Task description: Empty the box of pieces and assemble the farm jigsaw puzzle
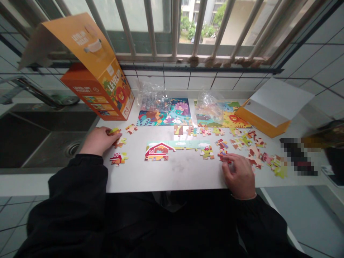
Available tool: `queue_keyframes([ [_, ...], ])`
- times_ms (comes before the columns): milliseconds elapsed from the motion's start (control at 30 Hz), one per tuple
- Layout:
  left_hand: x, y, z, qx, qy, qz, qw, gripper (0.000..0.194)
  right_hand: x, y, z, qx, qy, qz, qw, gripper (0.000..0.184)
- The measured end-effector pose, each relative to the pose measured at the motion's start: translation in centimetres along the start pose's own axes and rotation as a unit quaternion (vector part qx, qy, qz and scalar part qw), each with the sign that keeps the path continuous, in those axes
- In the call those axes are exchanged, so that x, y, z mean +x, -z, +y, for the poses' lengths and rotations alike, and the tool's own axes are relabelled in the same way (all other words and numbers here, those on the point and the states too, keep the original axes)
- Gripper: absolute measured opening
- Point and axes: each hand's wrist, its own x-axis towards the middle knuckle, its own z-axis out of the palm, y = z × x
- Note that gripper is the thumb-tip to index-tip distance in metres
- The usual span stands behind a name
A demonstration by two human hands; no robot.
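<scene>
**At the counter point(182, 177) by the window point(172, 28), jigsaw spread out**

Left hand point(99, 141) is almost closed, pinching a yellow-green piece point(114, 131) at the fingertips, with two loose pieces point(118, 158) just below it. Right hand point(238, 176) is curled up with its fingers closed on a red piece point(223, 155), right at the edge of the scattered pile point(254, 150). Between the hands sits a joined strip point(174, 150) with a red barn on it. Behind that are two picture cards point(164, 113) and plastic bags point(153, 96). Orange box point(96, 86) stands back left, near the sink point(48, 139).
</scene>
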Motion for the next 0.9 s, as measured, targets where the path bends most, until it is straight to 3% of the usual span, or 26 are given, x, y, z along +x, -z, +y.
queue_keyframes([
  [133,-1.6,1.1,-0.2,-0.001,0.060,0.030,0.998,0.103,0.1,0.2,-0.3,0.002,0.007,0.003,1.000,0.014],
  [233,-3.7,2.1,-1.1,-0.013,0.073,0.021,0.997,0.103,0.1,0.3,-0.4,0.001,0.014,0.007,1.000,0.013],
  [333,-6.8,2.6,-1.9,-0.028,-0.012,-0.014,0.999,0.103,0.0,0.2,-0.3,0.004,0.012,0.006,1.000,0.013],
  [400,-8.8,2.7,-2.2,-0.049,-0.058,-0.074,0.994,0.105,-0.1,0.1,-0.1,0.005,0.011,0.007,1.000,0.013],
  [467,-10.3,2.7,-2.3,-0.055,-0.082,-0.141,0.985,0.098,-0.2,-0.1,0.2,0.007,0.014,0.012,1.000,0.013],
  [567,-11.3,2.8,-2.0,-0.065,-0.077,-0.174,0.980,0.085,-0.2,-0.3,0.4,0.008,0.018,0.017,1.000,0.012],
  [733,-11.6,3.5,-0.3,-0.126,-0.056,-0.164,0.977,0.068,-0.2,-0.2,0.1,0.006,0.018,0.018,1.000,0.012],
  [900,-12.9,3.0,4.0,-0.188,-0.081,-0.169,0.964,0.045,-0.2,-0.3,0.1,0.005,0.022,0.021,1.000,0.012],
])
